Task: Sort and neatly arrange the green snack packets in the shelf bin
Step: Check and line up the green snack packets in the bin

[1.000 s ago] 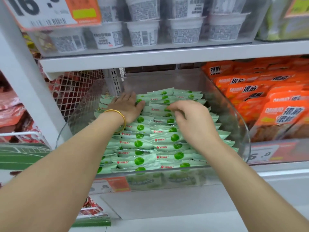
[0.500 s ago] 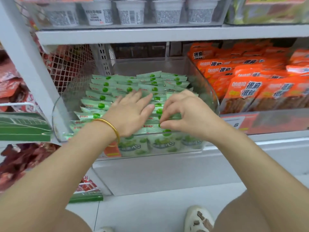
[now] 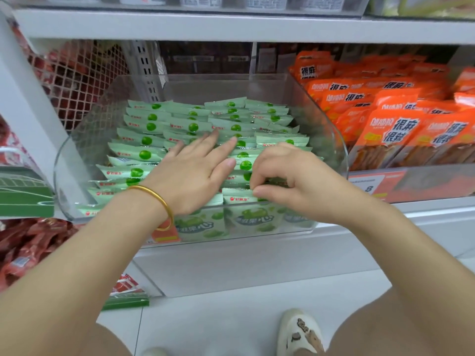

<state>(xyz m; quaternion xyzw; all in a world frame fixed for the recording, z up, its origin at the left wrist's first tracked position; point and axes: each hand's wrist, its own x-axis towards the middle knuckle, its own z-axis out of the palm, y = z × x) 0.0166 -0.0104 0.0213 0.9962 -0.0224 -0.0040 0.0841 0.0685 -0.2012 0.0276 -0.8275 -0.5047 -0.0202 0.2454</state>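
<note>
My left hand (image 3: 195, 170) lies palm down on the green snack packets (image 3: 144, 140), fingers straight and slightly spread, the fingertips pressing on the middle rows while the heel of the hand sits over the front ones. A gold bangle (image 3: 156, 199) circles that wrist. My right hand (image 3: 290, 181) is just beside it, close to the left thumb, with the fingers curled down and the thumb brought in against them, pinching the top edge of a front packet (image 3: 239, 199) that stands upright near the bin's front wall. The packets fill the clear plastic bin (image 3: 321, 116), which sits on a white shelf (image 3: 231, 255); they stand in overlapping rows that run from the front wall to the back, each showing a round green fruit and a small red logo. The left-hand rows lean a little to the left, and the rows at the back right look less even. Through the front wall I can see the printed faces of the front-most packets and an orange label (image 3: 164, 233) low on the wall, partly behind my left wrist. To the right, a neighbouring bin holds orange packets (image 3: 393, 129) with a price tag (image 3: 367, 185) below them. Red packets (image 3: 30, 242) lie to the lower left, and a white wire mesh (image 3: 84, 80) stands behind the bin's left side. A light-coloured shoe (image 3: 299, 332) rests on the pale floor below.
</note>
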